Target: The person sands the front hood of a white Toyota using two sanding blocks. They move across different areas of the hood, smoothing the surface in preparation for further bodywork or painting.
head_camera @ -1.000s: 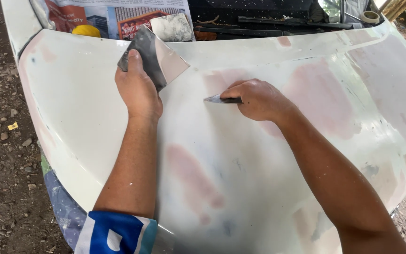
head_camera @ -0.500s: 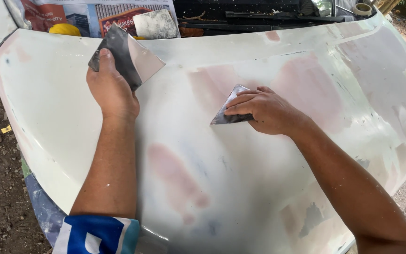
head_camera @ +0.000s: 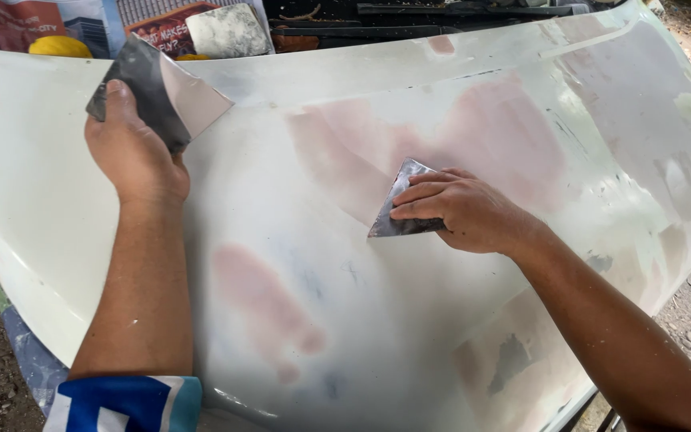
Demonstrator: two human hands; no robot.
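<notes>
Behind hood (head_camera: 377, 320): yellow lid (head_camera: 59, 46), papers (head_camera: 81, 24); hands w/ 2 spreaders.

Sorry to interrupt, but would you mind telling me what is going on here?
A person is working filler over a white car hood patched with pinkish areas. The right hand presses a small metal spreader blade flat against the hood near its middle. The left hand holds a flat board, smeared with pale filler, tilted above the hood's upper left part.

The white car hood (head_camera: 377, 320) shows pink and grey patches; both spreader blades (head_camera: 400, 210) are dull grey.
</notes>
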